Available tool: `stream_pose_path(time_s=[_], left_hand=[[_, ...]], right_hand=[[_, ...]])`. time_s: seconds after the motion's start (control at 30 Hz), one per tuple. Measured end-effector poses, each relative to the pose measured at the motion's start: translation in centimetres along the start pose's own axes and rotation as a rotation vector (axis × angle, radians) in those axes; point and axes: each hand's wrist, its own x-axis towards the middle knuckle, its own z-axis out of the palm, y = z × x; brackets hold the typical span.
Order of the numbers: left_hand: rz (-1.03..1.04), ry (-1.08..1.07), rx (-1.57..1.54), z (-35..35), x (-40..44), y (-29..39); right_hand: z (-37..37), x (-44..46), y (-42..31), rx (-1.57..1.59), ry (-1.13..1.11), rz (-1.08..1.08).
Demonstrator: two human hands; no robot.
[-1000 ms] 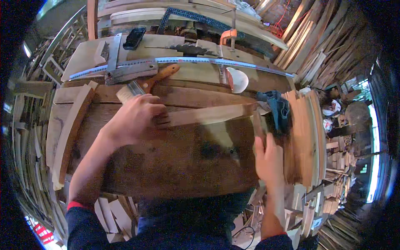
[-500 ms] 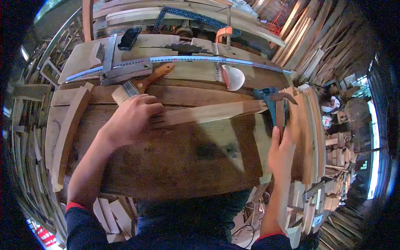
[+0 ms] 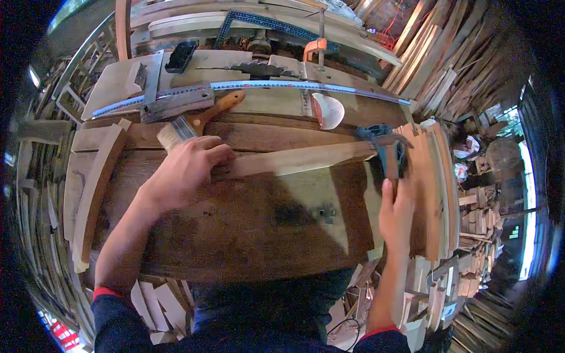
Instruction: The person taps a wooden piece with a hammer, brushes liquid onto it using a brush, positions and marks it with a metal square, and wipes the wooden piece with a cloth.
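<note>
Across the middle of the frame, a long pale wooden strip (image 3: 294, 160) lies over the brown plank worktop (image 3: 247, 235), the left hand (image 3: 191, 165) closed on one end. The right hand (image 3: 397, 219) grips a wooden-handled hammer (image 3: 391, 163) near the other; an off-centre strike could split it.

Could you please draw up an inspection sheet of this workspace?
Surface: dark wooden bench, partly in shadow.
Job's things: wood strip on the bench; hammer near its right end, contact unclear.
Clutter: brush, measuring tape and orange clamp beyond the strip.
Hands: left hand on the strip; right hand gripping the hammer.
Cables: thin dark cable below the bench's near edge.
Surroundings: long timber piled at far right.
</note>
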Motion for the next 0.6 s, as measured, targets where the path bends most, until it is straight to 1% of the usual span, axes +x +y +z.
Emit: stream_pose_path(time_s=[0.03, 0.07, 0.17, 0.27, 0.37, 0.47, 0.57, 0.6], left_hand=[[-0.023, -0.051, -0.043, -0.5, 0.1, 0.2], [-0.045, -0.1, -0.084, -0.9, 0.1, 0.5], [-0.043, -0.095, -0.121, -1.5, 0.3, 1.0], [0.031, 0.034, 0.014, -0.6, 0.4, -0.5], [0.02, 0.114, 0.15, -0.1, 0.2, -0.6], [0.009, 0.134, 0.073, 0.0, 0.4, -0.7], [-0.014, 0.088, 0.119, 0.6, 0.5, -1.1], [-0.017, 0.093, 0.129, 0.5, 0.5, -0.8]], right_hand=[[-0.6, 0.1, -0.3, 0.048, -0.023, 0.044], [-1.0, -0.1, -0.5, 0.078, 0.01, 0.037], [-0.9, -0.6, 0.5, 0.052, 0.123, -0.105], [-1.7, -1.3, 0.2, 0.049, 0.028, -0.061], [-2.5, -2.1, -1.5, 0.133, 0.08, -0.084], [-2.8, -2.3, -2.6, 0.184, 0.17, -0.108], [-2.5, -1.9, -2.5, 0.1, 0.158, -0.078], [-2.0, -1.6, -2.8, 0.042, 0.09, -0.046]])
